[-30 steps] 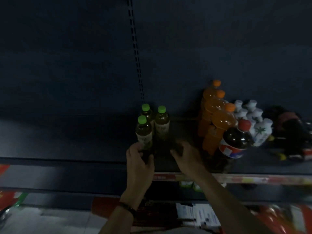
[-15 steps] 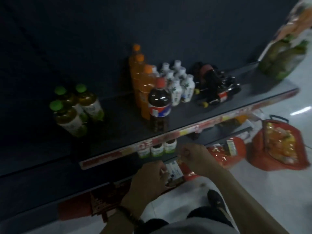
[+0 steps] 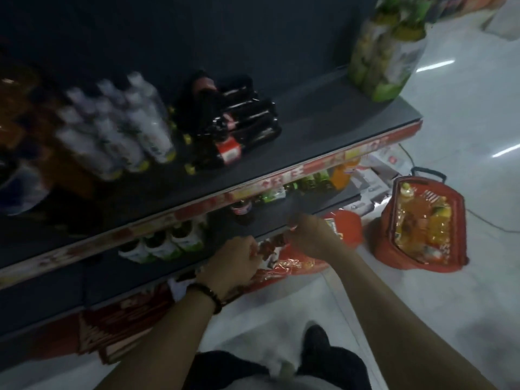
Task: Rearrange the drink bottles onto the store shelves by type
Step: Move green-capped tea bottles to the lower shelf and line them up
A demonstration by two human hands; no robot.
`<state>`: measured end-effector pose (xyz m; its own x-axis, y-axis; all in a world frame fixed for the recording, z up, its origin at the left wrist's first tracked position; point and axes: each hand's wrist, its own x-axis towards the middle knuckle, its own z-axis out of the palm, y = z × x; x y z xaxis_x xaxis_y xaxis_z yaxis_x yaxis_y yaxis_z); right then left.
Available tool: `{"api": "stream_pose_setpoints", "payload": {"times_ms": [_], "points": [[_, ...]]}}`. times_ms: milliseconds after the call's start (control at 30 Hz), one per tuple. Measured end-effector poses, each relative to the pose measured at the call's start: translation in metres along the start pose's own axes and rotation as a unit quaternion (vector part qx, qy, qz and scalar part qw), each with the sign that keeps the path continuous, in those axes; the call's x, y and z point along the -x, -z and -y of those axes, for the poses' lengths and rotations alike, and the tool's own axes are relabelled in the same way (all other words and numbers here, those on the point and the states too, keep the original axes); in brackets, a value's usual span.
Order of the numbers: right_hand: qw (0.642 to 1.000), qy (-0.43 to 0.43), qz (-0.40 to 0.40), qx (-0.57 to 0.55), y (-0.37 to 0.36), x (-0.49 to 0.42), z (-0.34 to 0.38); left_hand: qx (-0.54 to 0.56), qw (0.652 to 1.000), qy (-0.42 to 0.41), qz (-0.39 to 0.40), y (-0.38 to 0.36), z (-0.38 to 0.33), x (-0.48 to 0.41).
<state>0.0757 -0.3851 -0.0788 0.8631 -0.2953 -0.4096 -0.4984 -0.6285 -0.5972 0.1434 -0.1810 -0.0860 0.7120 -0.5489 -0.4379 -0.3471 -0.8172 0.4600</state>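
A: Both hands are out in front of the lower shelf (image 3: 270,218). The left hand (image 3: 230,263) is low at its front edge, knuckles up, fingers tucked under. What's in the palm, can't tell.

B: The right hand (image 3: 312,235) is just beside it, a touch higher, fingers curled in tight, nothing showing in them. There's a dark wristband (image 3: 208,294) on the left wrist.

A: Bottles, then. On the top shelf (image 3: 323,130), white bottles (image 3: 118,130) stand clustered at the left, badly blurred.

B: Right beside them, dark bottles (image 3: 242,128) lie stacked on their sides, one with a red label.

A: At the far right end of that shelf there's a wrapped green pack (image 3: 388,52), upright at the corner.

B: On the lower shelf, green-label bottles (image 3: 168,243) stand left of the hands, with a cola bottle (image 3: 242,211) behind the left hand. Green bottles (image 3: 306,184) and an orange bottle (image 3: 340,173) sit further right, tucked under the price strip (image 3: 281,178).

A: Down on the floor (image 3: 422,319), right of the hands, a red basket (image 3: 461,226) is packed with orange and yellow bottles.

B: Both hands are apart from the shelf bottles.
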Motion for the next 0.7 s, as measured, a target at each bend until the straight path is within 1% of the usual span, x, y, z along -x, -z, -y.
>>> {"api": "stream_pose_setpoints", "payload": {"times_ms": [67, 133, 233, 300, 367, 433, 500, 567, 700], "points": [[1.000, -0.002, 0.001, 0.000, 0.026, -0.023, -0.033, 0.004, 1.000, 0.009, 0.017, -0.025, -0.030, -0.040], [1.000, -0.014, -0.005, -0.006, 0.037, -0.052, -0.066, 0.005, 0.999, 0.022, 0.025, -0.052, -0.049, -0.081], [0.999, -0.033, -0.010, -0.013, 0.026, -0.098, -0.114, -0.018, 0.997, 0.051, 0.047, -0.095, -0.059, -0.140], [0.999, -0.033, 0.005, 0.016, 0.011, -0.134, -0.143, -0.030, 0.995, 0.082, 0.058, -0.125, -0.054, -0.184], [0.998, -0.027, 0.038, 0.041, -0.002, -0.174, -0.165, -0.053, 0.993, 0.101, 0.033, -0.151, -0.039, -0.228], [0.996, -0.019, 0.057, 0.067, -0.013, -0.212, -0.184, -0.104, 0.991, 0.077, -0.020, -0.169, -0.020, -0.268], [0.997, -0.003, 0.026, 0.076, -0.022, -0.238, -0.199, -0.148, 0.985, 0.054, -0.075, -0.177, -0.002, -0.301], [0.996, 0.003, 0.005, 0.085, -0.033, -0.254, -0.212, -0.182, 0.974, 0.056, -0.121, -0.181, 0.011, -0.330], [0.994, 0.004, -0.025, 0.110, -0.054, -0.275, -0.233, -0.218, 0.962, 0.051, -0.153, -0.185, 0.033, -0.371]]}}
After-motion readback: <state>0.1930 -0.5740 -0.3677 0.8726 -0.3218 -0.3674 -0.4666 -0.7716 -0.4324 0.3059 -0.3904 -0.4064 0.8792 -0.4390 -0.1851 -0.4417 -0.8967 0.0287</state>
